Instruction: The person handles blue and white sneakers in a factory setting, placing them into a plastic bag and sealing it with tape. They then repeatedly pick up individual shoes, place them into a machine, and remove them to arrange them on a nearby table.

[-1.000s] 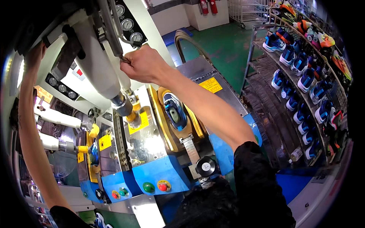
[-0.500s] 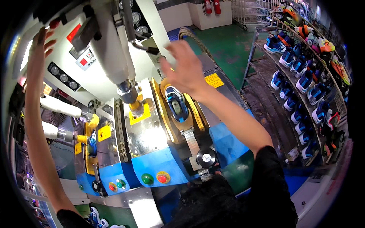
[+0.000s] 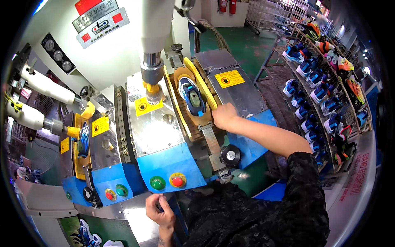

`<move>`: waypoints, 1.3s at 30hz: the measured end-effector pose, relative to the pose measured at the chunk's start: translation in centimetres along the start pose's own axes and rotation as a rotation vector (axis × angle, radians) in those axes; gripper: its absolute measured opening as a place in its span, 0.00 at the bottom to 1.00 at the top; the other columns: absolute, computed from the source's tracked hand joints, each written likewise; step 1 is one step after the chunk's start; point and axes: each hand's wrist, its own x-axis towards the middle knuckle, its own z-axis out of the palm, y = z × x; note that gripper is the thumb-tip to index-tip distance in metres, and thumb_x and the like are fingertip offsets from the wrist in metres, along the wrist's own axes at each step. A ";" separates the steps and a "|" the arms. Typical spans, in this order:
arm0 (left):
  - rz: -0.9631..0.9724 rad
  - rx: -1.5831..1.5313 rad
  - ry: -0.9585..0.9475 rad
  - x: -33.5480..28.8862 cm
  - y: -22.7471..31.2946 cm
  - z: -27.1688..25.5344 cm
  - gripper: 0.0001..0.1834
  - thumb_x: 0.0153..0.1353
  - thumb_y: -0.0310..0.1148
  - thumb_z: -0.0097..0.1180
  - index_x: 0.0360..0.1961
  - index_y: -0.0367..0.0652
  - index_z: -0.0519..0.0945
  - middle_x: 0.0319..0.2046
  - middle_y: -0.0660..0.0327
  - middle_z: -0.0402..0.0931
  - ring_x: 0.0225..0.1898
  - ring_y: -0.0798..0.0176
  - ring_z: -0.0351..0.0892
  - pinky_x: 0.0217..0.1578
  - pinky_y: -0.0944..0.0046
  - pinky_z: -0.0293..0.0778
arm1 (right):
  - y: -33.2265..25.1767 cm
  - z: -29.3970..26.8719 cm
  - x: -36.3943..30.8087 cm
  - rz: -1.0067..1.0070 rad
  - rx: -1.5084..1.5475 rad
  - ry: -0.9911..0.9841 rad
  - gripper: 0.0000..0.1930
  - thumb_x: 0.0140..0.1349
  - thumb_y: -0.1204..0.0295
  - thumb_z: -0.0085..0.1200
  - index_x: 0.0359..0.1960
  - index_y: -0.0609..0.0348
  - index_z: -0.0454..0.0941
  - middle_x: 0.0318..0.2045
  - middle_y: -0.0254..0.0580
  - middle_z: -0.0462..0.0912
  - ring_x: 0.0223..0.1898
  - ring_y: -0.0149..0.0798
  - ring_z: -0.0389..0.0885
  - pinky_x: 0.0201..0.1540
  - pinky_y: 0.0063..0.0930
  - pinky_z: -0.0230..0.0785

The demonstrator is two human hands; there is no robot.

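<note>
Loosely, the left hand curls; right hand sits beside the shoe.

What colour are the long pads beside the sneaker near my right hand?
Yellow: the long pads flanking the sneaker show best in the head view.

Shoe factory workshop, blue-fronted press machine, sneakers on rack, green floor

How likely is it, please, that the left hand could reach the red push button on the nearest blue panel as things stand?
Probably yes: the left hand is just below the red push button in the picture, and nothing visible stands between them.
</note>
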 end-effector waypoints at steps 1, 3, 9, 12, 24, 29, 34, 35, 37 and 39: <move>-0.075 -0.006 -0.004 -1.3 -0.4 -0.3 0.04 0.66 0.20 0.51 0.41 0.34 0.74 0.37 0.57 0.74 0.33 0.67 0.75 0.35 0.70 0.73 | 0.0 -0.3 0.1 0.024 0.024 -0.036 0.09 0.55 0.67 0.58 0.34 0.51 0.88 0.35 0.40 0.88 0.39 0.42 0.87 0.37 0.37 0.77; -0.296 -0.125 0.059 -2.8 -0.6 -0.7 0.05 0.67 0.23 0.53 0.43 0.35 0.75 0.36 0.58 0.76 0.33 0.69 0.75 0.37 0.70 0.74 | -0.2 -1.9 -0.4 0.046 0.081 -0.165 0.11 0.54 0.66 0.58 0.36 0.53 0.88 0.37 0.43 0.88 0.41 0.44 0.87 0.39 0.38 0.77; -0.496 -0.217 0.120 -4.9 -3.0 -3.2 0.07 0.67 0.25 0.53 0.44 0.34 0.75 0.37 0.57 0.78 0.35 0.68 0.78 0.39 0.69 0.75 | -0.9 -1.6 -3.9 0.119 0.143 -0.224 0.14 0.51 0.63 0.59 0.37 0.57 0.87 0.38 0.51 0.87 0.42 0.50 0.86 0.43 0.41 0.78; -0.530 -0.279 0.143 -4.3 -3.3 -4.1 0.07 0.67 0.24 0.53 0.44 0.34 0.75 0.37 0.58 0.78 0.35 0.68 0.78 0.39 0.69 0.75 | -1.5 -1.6 -3.9 0.147 0.177 -0.135 0.16 0.53 0.60 0.59 0.35 0.59 0.87 0.36 0.53 0.86 0.40 0.52 0.86 0.42 0.44 0.78; -0.545 -0.410 -0.035 -6.2 -5.2 -4.6 0.03 0.65 0.22 0.55 0.40 0.36 0.77 0.35 0.62 0.77 0.34 0.71 0.77 0.38 0.71 0.74 | -23.4 -8.2 -10.4 -0.499 0.796 0.637 0.23 0.58 0.61 0.61 0.52 0.61 0.74 0.53 0.62 0.73 0.58 0.61 0.70 0.59 0.60 0.63; -0.571 -0.418 0.013 -8.7 -4.0 -6.3 0.04 0.68 0.24 0.53 0.42 0.36 0.76 0.36 0.61 0.77 0.35 0.71 0.76 0.39 0.71 0.73 | -30.3 -1.3 -5.4 -0.524 0.444 0.583 0.31 0.64 0.52 0.51 0.60 0.63 0.69 0.67 0.65 0.61 0.71 0.58 0.55 0.69 0.64 0.45; -0.783 -0.289 0.404 -20.4 -4.5 -9.8 0.05 0.67 0.23 0.54 0.42 0.34 0.77 0.34 0.60 0.79 0.34 0.69 0.78 0.38 0.69 0.75 | -36.8 -2.2 -16.8 -0.842 1.034 0.465 0.21 0.60 0.68 0.59 0.53 0.64 0.74 0.62 0.58 0.70 0.64 0.57 0.68 0.68 0.58 0.54; -0.802 -0.117 0.355 -20.4 -3.0 -11.0 0.06 0.64 0.24 0.56 0.41 0.34 0.77 0.33 0.57 0.80 0.34 0.66 0.78 0.37 0.66 0.75 | -38.9 -1.5 -20.9 -0.980 1.232 0.318 0.18 0.60 0.71 0.60 0.50 0.64 0.76 0.59 0.55 0.73 0.61 0.56 0.72 0.67 0.56 0.57; -0.960 0.037 0.226 -24.0 -0.7 -12.6 0.09 0.58 0.26 0.59 0.40 0.36 0.76 0.33 0.53 0.80 0.33 0.62 0.78 0.35 0.61 0.75 | -41.2 2.1 -27.2 -1.182 1.304 0.013 0.14 0.61 0.74 0.58 0.48 0.64 0.79 0.54 0.50 0.79 0.57 0.50 0.77 0.66 0.51 0.63; -0.793 -0.140 0.285 -30.1 -0.9 -12.5 0.09 0.58 0.25 0.58 0.41 0.36 0.76 0.35 0.52 0.78 0.35 0.60 0.78 0.35 0.61 0.75 | -40.2 3.9 -30.3 -1.319 1.373 -0.211 0.11 0.61 0.78 0.56 0.45 0.65 0.81 0.46 0.48 0.85 0.48 0.45 0.84 0.62 0.45 0.70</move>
